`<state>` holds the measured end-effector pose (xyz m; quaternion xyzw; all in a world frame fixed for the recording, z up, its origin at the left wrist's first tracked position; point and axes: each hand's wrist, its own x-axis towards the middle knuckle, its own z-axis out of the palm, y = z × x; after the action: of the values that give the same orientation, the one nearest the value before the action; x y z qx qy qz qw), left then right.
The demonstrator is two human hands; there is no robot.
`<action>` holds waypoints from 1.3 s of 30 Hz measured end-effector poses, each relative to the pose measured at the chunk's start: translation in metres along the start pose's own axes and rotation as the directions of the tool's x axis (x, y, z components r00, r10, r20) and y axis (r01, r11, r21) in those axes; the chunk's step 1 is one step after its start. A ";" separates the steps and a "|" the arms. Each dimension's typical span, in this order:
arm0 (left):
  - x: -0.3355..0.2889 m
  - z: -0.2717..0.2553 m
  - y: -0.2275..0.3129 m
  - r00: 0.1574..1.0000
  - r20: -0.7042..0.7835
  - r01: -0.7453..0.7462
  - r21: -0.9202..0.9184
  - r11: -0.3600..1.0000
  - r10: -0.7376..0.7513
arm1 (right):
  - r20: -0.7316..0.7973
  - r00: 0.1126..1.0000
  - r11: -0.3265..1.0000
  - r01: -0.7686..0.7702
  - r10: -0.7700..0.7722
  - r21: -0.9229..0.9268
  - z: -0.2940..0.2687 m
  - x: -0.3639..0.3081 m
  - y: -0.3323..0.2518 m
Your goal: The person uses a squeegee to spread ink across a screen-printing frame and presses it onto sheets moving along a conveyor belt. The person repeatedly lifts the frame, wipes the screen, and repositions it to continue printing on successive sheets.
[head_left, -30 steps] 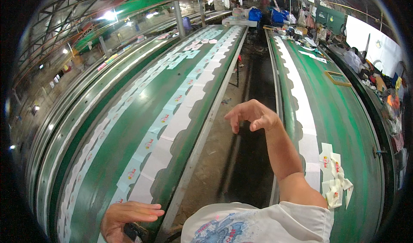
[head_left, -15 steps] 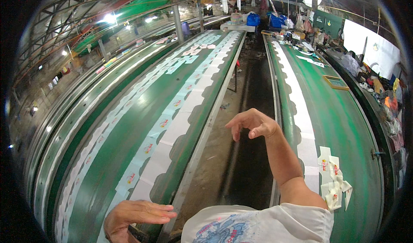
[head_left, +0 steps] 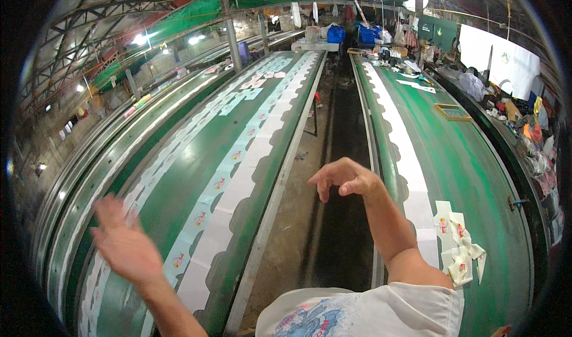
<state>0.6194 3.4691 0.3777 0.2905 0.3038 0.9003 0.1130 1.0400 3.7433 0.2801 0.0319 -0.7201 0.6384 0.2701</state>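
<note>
**Basically, light-blue printed row [head_left: 199, 219] lies nearer my left hand [head_left: 126, 244] than my right hand [head_left: 351, 179]**

12 o'clock = up the tables, away from me. Row's long axis runs 7 to 1 on the left green table [head_left: 182, 182], white row [head_left: 229, 203] alongside on its 3 o'clock side. From left hand, printed row is at 2–3 o'clock. From right hand, it's at 9, past the white row. Hands well apart, both empty. Left: fingers spread, blurred, over that table's 9 o'clock side; can't tell whether it touches anything. Right: loosely curled, thumb clear of fingers, held over the aisle [head_left: 333, 241]. Cream pieces [head_left: 459, 255] lie on the right green table [head_left: 471, 176], 4 o'clock from right hand.
</note>
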 end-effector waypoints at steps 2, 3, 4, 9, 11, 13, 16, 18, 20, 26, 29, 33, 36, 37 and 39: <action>-0.044 0.005 -0.004 0.549 0.685 0.306 0.368 0.878 -0.479 | -0.014 0.998 0.998 -0.066 0.066 -0.002 0.003 -0.008 0.014; -0.051 0.010 0.008 0.160 0.771 0.280 0.564 0.777 -0.617 | -0.010 0.995 0.995 -0.099 0.099 0.003 0.006 -0.006 0.020; -0.051 0.014 0.018 -0.034 0.768 0.215 0.631 0.745 -0.640 | -0.004 0.992 0.992 -0.123 0.123 0.009 0.009 -0.001 0.025; -0.004 -0.018 0.015 0.975 0.217 0.073 -0.063 0.995 -0.057 | 0.078 0.988 0.989 -0.139 0.136 0.045 0.029 0.010 0.042; 0.011 -0.004 0.011 0.967 -0.250 -0.068 -0.035 0.997 0.058 | 0.083 0.983 0.984 -0.167 0.161 0.062 0.032 0.017 0.048; -0.033 -0.022 0.011 0.984 0.179 0.011 0.048 0.999 -0.020 | 0.074 0.978 0.976 -0.202 0.197 0.080 0.046 0.024 0.058; -0.049 -0.018 0.046 0.023 0.752 0.200 0.642 0.740 -0.658 | 0.069 0.968 0.964 -0.247 0.241 0.096 0.062 0.013 0.088; -0.055 -0.031 0.062 -0.184 0.618 0.009 0.779 0.627 -0.764 | 0.108 0.976 0.980 -0.196 0.191 0.038 0.072 0.015 0.101; -0.077 -0.071 0.089 0.293 0.557 -0.087 0.825 0.558 -0.777 | 0.112 0.961 0.962 -0.261 0.251 0.078 0.099 0.021 0.114; -0.098 -0.302 0.155 0.978 0.046 0.110 0.713 0.693 -0.202 | 0.161 0.936 0.946 -0.323 0.314 0.032 0.204 0.062 0.141; -0.119 -0.360 0.198 0.939 -0.307 0.195 0.847 0.495 0.155 | 0.139 0.918 0.927 -0.376 0.371 0.005 0.259 0.063 0.149; -0.148 -0.439 0.258 0.837 -0.471 0.058 0.583 0.810 0.279 | -0.004 0.935 0.933 -0.354 0.355 0.063 0.335 0.058 0.191; -0.198 -0.478 0.290 0.650 -0.578 0.224 0.766 0.602 0.493 | 0.059 0.923 0.925 -0.379 0.380 -0.038 0.422 0.072 0.211; -0.217 -0.500 0.294 0.668 -0.530 0.260 0.824 0.504 0.522 | 0.120 0.919 0.926 -0.366 0.375 -0.093 0.448 0.074 0.221; -0.253 -0.533 0.287 0.720 -0.462 0.383 0.887 0.259 0.518 | 0.281 0.927 0.907 -0.119 0.247 -0.404 0.504 0.090 0.221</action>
<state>0.4999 2.8894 0.0938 -0.0471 0.7873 0.5603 -0.2530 0.7017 3.3387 0.0995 0.0154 -0.8643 0.4953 0.0863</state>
